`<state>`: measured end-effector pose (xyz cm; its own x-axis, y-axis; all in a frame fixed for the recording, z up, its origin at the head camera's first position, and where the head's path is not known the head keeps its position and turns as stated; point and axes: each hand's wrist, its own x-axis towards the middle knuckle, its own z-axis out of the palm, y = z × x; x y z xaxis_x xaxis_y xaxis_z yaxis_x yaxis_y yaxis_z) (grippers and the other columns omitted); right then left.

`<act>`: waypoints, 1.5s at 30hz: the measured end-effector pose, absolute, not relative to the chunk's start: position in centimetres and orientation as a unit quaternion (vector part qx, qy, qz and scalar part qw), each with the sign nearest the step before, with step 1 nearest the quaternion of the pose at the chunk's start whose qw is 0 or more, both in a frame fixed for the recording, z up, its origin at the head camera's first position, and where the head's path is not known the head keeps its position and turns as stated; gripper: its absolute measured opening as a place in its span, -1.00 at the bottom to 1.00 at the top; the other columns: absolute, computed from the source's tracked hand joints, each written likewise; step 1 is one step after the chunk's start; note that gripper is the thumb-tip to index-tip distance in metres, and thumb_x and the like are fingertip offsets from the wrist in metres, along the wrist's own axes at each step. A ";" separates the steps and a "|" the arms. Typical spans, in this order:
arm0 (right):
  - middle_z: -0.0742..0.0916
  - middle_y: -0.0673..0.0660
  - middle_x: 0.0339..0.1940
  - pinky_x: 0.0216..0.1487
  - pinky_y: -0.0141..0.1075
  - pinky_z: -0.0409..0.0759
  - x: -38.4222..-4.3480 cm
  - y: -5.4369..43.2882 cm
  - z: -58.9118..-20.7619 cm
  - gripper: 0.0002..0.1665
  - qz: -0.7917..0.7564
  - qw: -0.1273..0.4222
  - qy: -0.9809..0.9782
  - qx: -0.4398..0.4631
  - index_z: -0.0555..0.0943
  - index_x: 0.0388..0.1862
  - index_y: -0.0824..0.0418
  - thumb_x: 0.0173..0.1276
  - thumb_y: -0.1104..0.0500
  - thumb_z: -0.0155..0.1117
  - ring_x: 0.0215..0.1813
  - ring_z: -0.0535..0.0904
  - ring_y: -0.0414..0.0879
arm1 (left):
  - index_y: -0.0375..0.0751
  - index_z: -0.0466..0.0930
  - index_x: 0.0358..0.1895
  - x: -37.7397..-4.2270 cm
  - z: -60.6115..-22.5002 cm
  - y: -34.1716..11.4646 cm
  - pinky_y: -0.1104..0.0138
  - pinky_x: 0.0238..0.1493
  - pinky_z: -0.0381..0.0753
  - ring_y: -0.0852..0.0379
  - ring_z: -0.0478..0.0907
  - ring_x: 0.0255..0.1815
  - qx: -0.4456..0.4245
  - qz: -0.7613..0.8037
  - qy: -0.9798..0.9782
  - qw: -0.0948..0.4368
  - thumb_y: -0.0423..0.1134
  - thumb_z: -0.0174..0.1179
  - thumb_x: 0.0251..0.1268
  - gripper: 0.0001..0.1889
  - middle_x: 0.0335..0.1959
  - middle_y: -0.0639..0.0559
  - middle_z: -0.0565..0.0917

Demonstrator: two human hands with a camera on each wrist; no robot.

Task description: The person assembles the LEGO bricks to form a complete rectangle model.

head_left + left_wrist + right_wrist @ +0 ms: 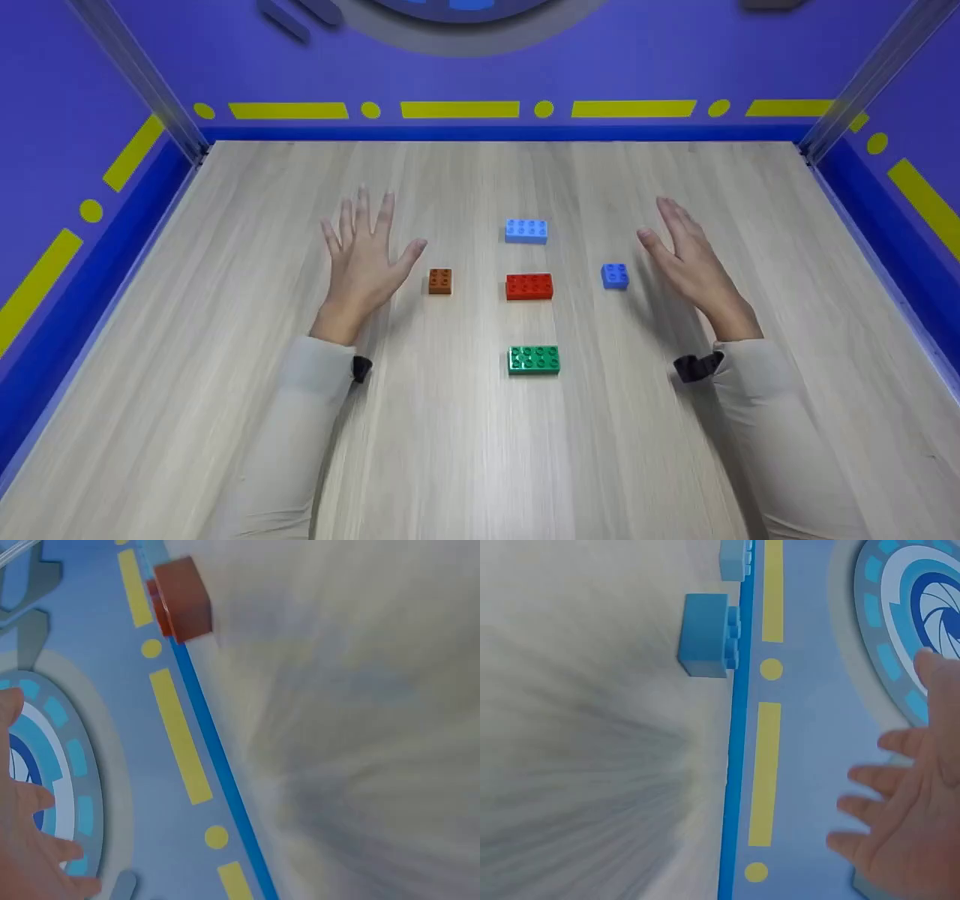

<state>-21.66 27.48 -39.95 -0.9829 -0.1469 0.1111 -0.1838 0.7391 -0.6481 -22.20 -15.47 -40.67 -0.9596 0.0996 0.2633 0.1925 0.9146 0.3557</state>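
Five toy building bricks lie apart on the wooden table, studs up. My left hand [362, 268], fingers spread and straight, is left of the small brown brick [440, 281] and holds nothing. To the right, my right hand [691, 268] has straight fingers too and is just beyond the small blue brick [615, 276], with nothing in it. Between the hands are a light blue brick [526, 231] at the back, a red brick [529, 286] in the middle and a green brick [533, 360] nearest me. The left wrist view shows the brown brick [182, 600]; the right wrist view shows the blue brick [706, 635].
The pale wooden table [450, 465] is bounded by a blue-purple back wall [465, 82] with yellow marks, and by side walls. Dark straps with small devices sit on both wrists, over light sleeves [281, 435].
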 end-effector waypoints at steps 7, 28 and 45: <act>0.18 0.22 0.56 0.47 0.18 0.00 -22.2 26.7 -39.3 -0.22 0.381 -0.017 -0.913 0.143 0.06 0.56 0.10 0.50 -0.18 -0.06 0.56 0.00 0.20 | 0.01 -0.11 0.56 -21.3 -40.7 -14.8 -0.11 0.50 -0.34 -0.14 -0.21 0.58 -0.130 -0.340 -0.931 0.040 0.29 -0.06 0.36 -0.16 0.59 -0.06 -0.14; 0.50 0.19 0.37 0.41 0.00 0.27 -23.8 22.7 -40.4 -0.30 0.369 -0.143 -0.890 0.224 0.42 0.37 0.19 0.31 -0.03 0.31 0.41 0.36 0.14 | -0.22 0.41 0.33 -18.8 -42.5 -10.3 0.24 0.38 0.32 0.03 0.43 0.31 -0.232 -0.536 -0.797 -0.156 -0.06 0.24 0.29 -0.42 0.31 -0.05 0.49; 0.60 0.18 0.26 0.34 0.02 0.38 -24.5 19.5 -40.7 -0.45 0.337 -0.172 -0.889 0.258 0.53 0.25 0.22 0.27 0.20 0.34 0.32 0.46 0.09 | -0.23 0.51 0.25 -18.0 -43.8 -7.3 0.22 0.31 0.41 0.07 0.51 0.22 -0.295 -0.491 -0.788 -0.226 -0.16 0.38 0.14 -0.43 0.22 -0.06 0.58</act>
<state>-24.54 19.48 -40.72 -0.8070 -0.5756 -0.1323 -0.3434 0.6396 -0.6877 -18.00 -7.31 -43.79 -0.7244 0.6862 -0.0661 0.2430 0.3439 0.9070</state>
